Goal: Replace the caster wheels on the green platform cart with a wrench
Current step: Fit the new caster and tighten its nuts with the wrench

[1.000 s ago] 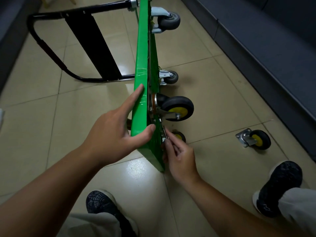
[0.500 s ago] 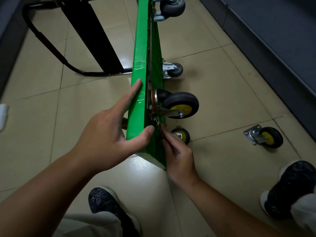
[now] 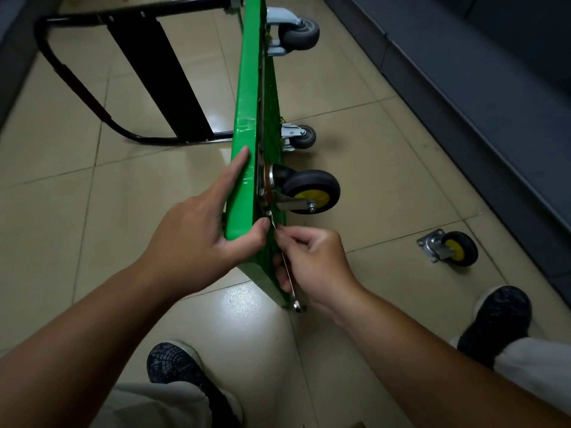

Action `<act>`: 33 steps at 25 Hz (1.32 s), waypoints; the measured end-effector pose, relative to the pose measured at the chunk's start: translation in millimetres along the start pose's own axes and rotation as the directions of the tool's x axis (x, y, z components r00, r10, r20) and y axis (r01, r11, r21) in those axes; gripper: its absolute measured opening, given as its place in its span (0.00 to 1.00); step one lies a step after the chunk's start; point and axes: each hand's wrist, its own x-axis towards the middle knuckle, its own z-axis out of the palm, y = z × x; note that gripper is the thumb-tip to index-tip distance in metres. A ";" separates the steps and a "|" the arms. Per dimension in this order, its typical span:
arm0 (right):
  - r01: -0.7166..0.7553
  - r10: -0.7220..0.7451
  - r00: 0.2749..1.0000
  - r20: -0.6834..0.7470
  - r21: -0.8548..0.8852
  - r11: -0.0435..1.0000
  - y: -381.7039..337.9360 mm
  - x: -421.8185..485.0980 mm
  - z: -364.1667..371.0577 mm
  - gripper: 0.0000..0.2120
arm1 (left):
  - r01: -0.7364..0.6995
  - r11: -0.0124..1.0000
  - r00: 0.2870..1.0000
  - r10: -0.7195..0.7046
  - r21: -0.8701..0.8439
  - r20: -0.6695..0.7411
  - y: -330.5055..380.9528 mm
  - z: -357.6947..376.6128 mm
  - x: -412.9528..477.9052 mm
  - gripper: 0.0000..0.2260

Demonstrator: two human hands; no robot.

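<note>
Two hands working: your left hand (image 3: 197, 242) clamps the green platform cart (image 3: 247, 118), tipped on edge; your right hand (image 3: 315, 261) pinches the slim silver wrench (image 3: 292, 291) at the mounting bolt of the black-and-yellow caster wheel (image 3: 310, 191). Probably tightening; next, swing it round.
</note>
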 end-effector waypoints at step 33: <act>0.403 -0.268 0.908 0.322 -0.497 0.769 69.4 67.2 -15.7 0.18 | -0.013 0.990 1.000 0.015 -0.143 0.014 -6.2 -2.6 -0.2 0.38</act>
